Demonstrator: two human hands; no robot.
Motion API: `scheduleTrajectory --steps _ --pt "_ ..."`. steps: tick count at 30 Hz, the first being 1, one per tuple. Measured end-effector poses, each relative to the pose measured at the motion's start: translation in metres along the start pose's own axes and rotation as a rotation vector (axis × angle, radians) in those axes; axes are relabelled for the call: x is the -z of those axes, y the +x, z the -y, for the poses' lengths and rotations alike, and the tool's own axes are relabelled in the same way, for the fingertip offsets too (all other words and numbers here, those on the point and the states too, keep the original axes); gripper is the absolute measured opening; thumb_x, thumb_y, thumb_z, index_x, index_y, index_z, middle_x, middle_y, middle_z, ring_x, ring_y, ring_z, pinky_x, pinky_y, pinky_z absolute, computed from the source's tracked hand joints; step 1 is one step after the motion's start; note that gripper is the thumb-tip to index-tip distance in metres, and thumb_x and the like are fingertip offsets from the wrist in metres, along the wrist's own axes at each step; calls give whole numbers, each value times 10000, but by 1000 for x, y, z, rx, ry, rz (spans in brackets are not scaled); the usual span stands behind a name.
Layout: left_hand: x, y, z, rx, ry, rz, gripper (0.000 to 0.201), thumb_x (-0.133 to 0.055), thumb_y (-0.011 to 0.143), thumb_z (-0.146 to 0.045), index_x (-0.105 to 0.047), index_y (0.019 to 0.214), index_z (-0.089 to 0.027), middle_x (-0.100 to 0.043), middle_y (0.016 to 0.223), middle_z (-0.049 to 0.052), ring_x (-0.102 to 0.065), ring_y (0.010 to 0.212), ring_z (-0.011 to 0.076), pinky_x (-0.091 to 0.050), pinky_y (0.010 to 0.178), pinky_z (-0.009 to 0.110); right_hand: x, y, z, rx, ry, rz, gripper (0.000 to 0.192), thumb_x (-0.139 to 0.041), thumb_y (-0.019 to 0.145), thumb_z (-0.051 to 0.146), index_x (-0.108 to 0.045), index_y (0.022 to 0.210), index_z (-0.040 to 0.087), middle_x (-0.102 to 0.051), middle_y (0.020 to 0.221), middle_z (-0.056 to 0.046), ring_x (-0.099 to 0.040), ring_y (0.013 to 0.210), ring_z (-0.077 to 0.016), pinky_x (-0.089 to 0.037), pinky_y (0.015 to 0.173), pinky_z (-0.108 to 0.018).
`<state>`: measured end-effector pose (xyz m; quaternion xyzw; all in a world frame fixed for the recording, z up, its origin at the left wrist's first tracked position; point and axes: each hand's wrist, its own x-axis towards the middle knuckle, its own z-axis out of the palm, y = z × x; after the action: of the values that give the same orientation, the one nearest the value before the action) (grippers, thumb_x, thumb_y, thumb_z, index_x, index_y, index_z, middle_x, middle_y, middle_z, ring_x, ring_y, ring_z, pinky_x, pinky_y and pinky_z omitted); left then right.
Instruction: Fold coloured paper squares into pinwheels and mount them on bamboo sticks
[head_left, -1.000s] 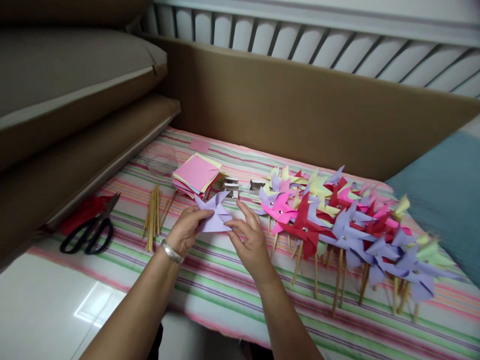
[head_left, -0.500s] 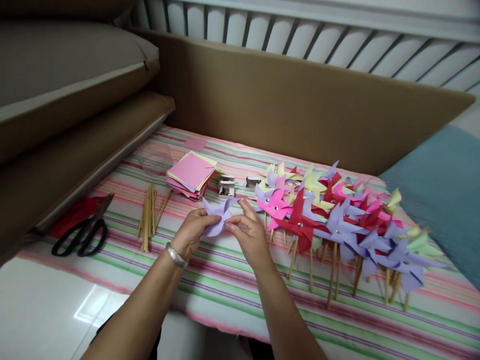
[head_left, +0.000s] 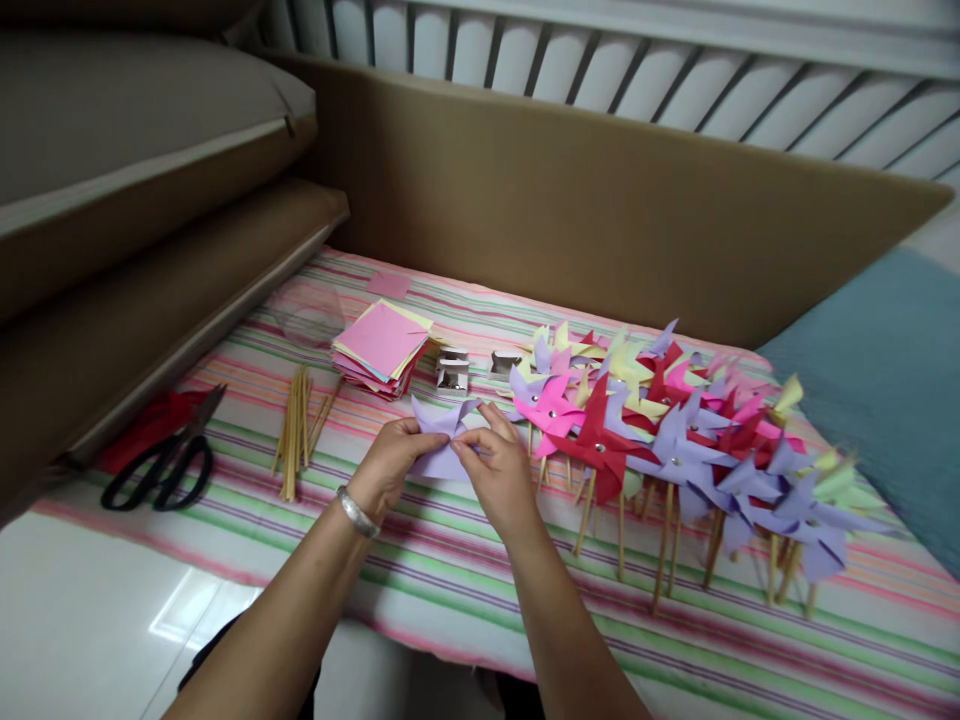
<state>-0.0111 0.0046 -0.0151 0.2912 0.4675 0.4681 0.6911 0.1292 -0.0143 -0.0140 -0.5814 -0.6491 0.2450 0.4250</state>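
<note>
Between my two hands is a lilac paper pinwheel (head_left: 441,463), its blades partly folded in. My left hand (head_left: 394,455), with a silver bangle at the wrist, pinches it near the centre with thumb and fingers. From the other side my right hand (head_left: 491,460) grips the paper close to the centre too, its thumb and forefinger pressed together. Just behind the paper stand a small open box (head_left: 452,370) with tiny metal pieces and a second small box (head_left: 505,362). A stack of coloured paper squares (head_left: 381,340) lies to the left of these.
Many finished pinwheels (head_left: 600,448) on sticks crowd the right side of the striped cloth (head_left: 450,590). On the left lie a bundle of wooden sticks (head_left: 295,440) and black-handled scissors (head_left: 169,462) beside red material (head_left: 142,430). Cushions (head_left: 165,250) and a brown board (head_left: 562,200) border the cloth.
The lower part of the lilac paper has opened out flatter below my fingers, where it was curled before. Both hands stay at nearly the same spot.
</note>
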Motion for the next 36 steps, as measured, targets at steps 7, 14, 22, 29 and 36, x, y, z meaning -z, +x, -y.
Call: scheduleTrajectory --steps 7,14,22,29,36 --pt "8 0 -9 14 -52 -2 178 -780 507 -173 -708 658 -112 -710 631 53 -608 551 142 -438 569 236 17 2 -3 111 68 122 131 -567 809 254 -690 854 265 -454 1375 -49 -353 1307 -241 -316 1042 -482" --pt "11 1 -14 1 -68 3 166 -776 494 -167 -699 627 -105 -699 596 55 -598 527 143 -441 560 241 19 1 -4 157 51 243 214 -543 805 179 -697 890 301 -413 1408 -8 -293 1340 -233 -335 1027 -498" --pt "12 0 -15 9 -41 -3 173 -771 502 -185 -696 631 -99 -698 599 66 -600 522 154 -440 558 255 23 3 -4 158 98 274 173 -576 768 183 -710 810 283 -418 1407 -15 -291 1342 -247 -330 1027 -502" --pt "4 -1 -4 34 -10 2 151 -771 511 -178 -699 631 -120 -669 545 22 -547 453 108 -384 485 220 13 3 -3 42 157 184 87 -618 752 249 -703 762 259 -491 1343 -49 -347 1312 -245 -278 1058 -479" --pt "-4 1 4 28 16 7 153 -767 493 -181 -701 614 -115 -661 537 17 -531 444 102 -363 470 212 4 3 -9 -116 136 108 66 -649 698 251 -704 725 226 -507 1312 -81 -420 1253 -273 -321 1021 -466"
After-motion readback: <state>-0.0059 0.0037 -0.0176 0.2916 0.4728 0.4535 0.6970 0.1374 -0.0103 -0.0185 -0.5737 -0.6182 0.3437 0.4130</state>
